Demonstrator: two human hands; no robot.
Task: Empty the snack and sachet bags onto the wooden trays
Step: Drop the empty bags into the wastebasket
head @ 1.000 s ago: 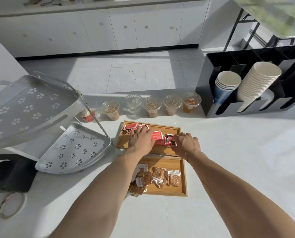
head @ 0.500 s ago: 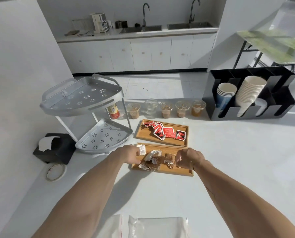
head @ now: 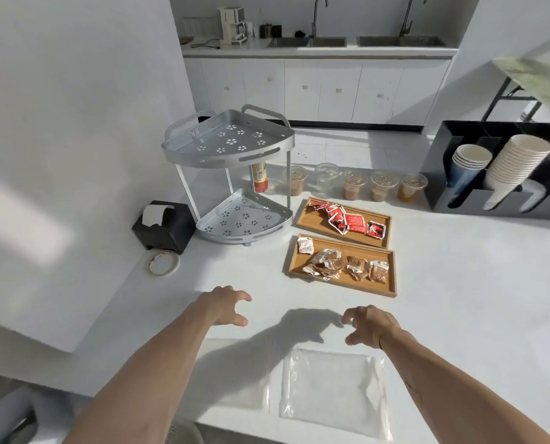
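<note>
While both lie filled — two wooden trays (head: 392, 251), two empty bags (head: 334, 389), left hand (head: 224, 304) and right hand (head: 368, 325) spread, empty.

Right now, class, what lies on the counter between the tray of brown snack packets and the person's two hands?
Nothing: in the head view, bare white counter separates the snack tray from the left hand and right hand.

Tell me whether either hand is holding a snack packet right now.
No: the left hand and right hand hover open over the counter, both empty.
</note>
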